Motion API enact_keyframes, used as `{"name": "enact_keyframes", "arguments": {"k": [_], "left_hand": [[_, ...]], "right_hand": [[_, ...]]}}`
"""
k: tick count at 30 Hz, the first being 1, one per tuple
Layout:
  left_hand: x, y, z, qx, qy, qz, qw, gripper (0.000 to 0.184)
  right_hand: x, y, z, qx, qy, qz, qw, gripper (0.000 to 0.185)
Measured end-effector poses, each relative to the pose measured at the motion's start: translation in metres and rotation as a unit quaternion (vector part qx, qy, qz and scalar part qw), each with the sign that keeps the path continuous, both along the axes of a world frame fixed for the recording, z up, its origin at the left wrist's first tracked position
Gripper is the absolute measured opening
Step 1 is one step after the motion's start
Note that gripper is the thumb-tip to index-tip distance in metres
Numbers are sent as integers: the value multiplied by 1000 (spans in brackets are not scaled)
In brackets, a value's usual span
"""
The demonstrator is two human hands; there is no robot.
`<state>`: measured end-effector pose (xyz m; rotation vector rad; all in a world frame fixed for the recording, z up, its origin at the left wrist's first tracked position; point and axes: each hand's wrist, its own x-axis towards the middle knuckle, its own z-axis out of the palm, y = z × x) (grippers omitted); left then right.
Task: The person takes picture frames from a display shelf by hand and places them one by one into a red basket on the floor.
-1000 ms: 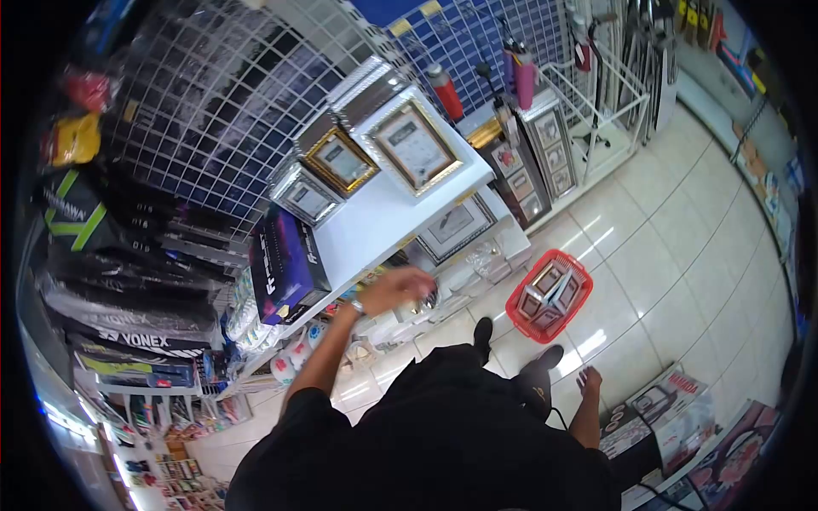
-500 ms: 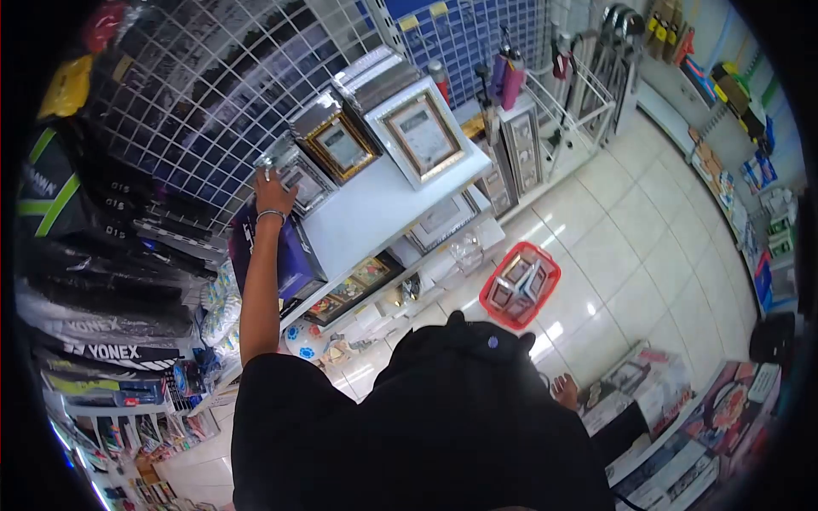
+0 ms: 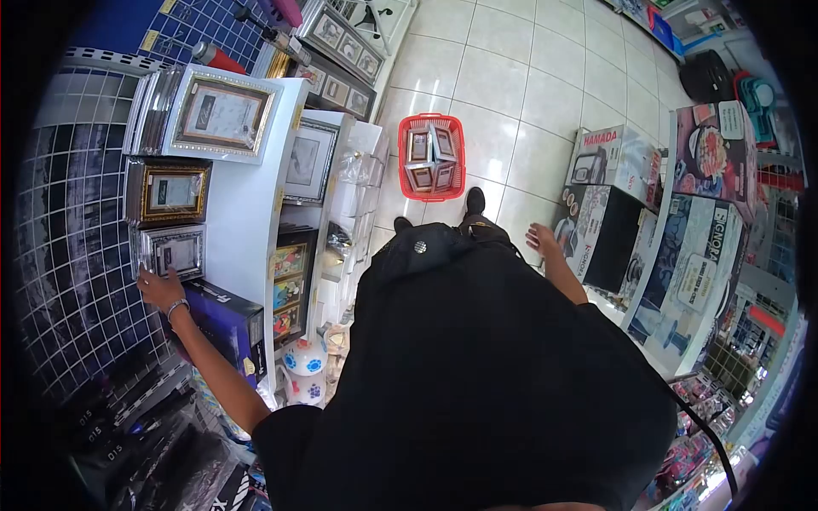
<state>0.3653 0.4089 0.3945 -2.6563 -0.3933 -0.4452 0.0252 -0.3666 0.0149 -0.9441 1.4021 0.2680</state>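
Observation:
My left hand [image 3: 160, 289] reaches onto the shelf at the left, its fingers closed round the near edge of the small silver photo frames [image 3: 175, 253]. These frames lean in a row against the wire grid. Beside them stand gold-edged photo frames [image 3: 173, 192], then larger white-and-gold frames [image 3: 223, 113]. A dark purple box [image 3: 223, 311] lies close to my left wrist. My right hand [image 3: 540, 238] hangs in the air over the floor to the right, empty, with its fingers apart. Several photo frames [image 3: 443, 145] stand in a red basket [image 3: 432, 198] on the tiles.
The white shelf [image 3: 247, 200] runs along my left, with more frames [image 3: 310, 162] on the level below. Boxed appliances [image 3: 609, 162] are stacked at the right, beside a shelf of larger boxes [image 3: 694, 272]. Tiled floor [image 3: 494, 77] stretches ahead between the two sides.
My view has turned, so the shelf now lies further left and the basket nearer the middle. My left hand stays at the silver frames. My right hand shows more fully, raised and open.

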Motion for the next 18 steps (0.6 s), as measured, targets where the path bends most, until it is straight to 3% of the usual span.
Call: {"name": "enact_keyframes", "arguments": {"k": [2,4,8,9,12,18], "left_hand": [[-4,-6,9,15,-14,16,1000,58],[-12,-28,24,-38,10,5,999,41],[-28,-26,19,-153,-64,-105,981,37],[-31,-24,17,-152,-60,-110,980,37],[-45,-48,21,-289,-92,-96,948,31],[-68,-85,64,-276,-141,-156,938,31]], "right_hand": [[8,3,7,0,-11,10,1000,29],[15,6,11,-13,-11,33,999,27],[15,12,15,-27,4,40,999,26],[12,12,13,-25,7,34,999,26],[3,10,11,-8,39,38,998,24],[-1,3,17,-7,59,68,996,25]]}}
